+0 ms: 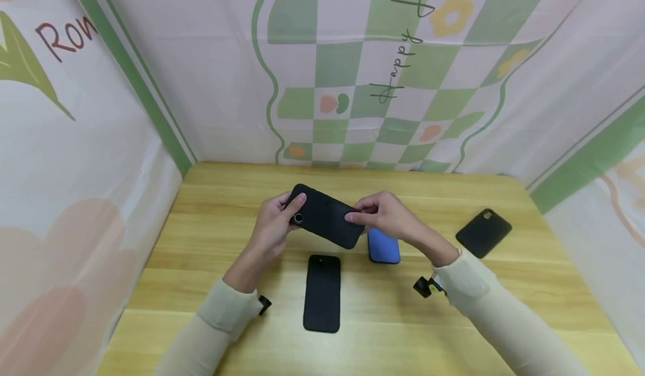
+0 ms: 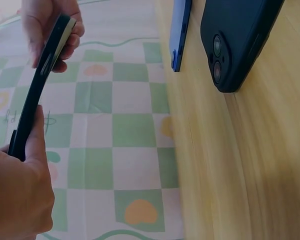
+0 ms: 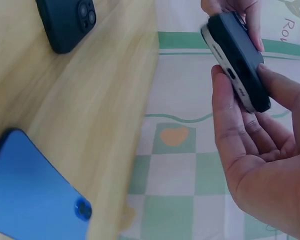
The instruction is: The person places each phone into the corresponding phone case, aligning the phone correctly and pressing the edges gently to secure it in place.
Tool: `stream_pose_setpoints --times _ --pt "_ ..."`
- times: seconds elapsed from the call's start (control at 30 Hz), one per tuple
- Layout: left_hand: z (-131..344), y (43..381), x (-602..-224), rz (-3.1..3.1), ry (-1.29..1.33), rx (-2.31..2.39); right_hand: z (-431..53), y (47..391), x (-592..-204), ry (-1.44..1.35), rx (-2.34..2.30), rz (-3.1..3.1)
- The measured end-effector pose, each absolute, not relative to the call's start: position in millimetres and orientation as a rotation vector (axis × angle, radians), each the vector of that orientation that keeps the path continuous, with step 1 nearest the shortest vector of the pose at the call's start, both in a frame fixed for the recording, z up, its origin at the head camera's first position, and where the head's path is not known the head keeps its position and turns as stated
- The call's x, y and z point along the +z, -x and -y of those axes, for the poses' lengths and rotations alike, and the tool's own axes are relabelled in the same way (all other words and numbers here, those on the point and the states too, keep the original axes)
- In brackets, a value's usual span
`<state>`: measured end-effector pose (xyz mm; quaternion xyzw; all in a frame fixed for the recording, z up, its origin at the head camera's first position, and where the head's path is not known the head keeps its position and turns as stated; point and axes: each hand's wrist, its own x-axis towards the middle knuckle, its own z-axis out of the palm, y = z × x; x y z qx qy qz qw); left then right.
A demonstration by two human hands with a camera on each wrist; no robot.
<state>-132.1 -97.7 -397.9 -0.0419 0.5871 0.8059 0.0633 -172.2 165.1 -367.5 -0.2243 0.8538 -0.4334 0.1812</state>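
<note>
Above the table, both hands hold a phone in a black case [image 1: 325,216], tilted with its case back facing up. My left hand [image 1: 269,225] grips the end with the round camera opening, thumb on the case back. The right hand [image 1: 387,215] pinches the opposite end, thumb on top and fingers beneath. In the right wrist view, the phone's pale edge [image 3: 231,74] with its charging port shows outside the case wall along that end. The phone's screen side is turned away from the head view.
Below the hands lies a black-cased phone [image 1: 322,295], with a blue phone [image 1: 384,247] to its right, partly behind the right hand. A black phone case [image 1: 484,235] with a see-through camera cutout lies at the right of the wooden table [image 1: 211,208]. Printed cloth walls surround it.
</note>
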Motion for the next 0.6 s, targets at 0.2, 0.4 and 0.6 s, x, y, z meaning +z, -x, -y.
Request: stream_pose_setpoints --times 0.2,0.4,0.6 --pt "98 133 -398 -1.691 0.172 2.539 -166 171 -373 0.351 -1.504 -2.242" --pt "98 132 -398 -1.656 0.193 2.585 -166 170 -377 0.266 -1.7 -2.119" --pt "97 131 -399 -1.643 0.207 2.59 -168 168 -379 0.284 -1.728 -2.115"
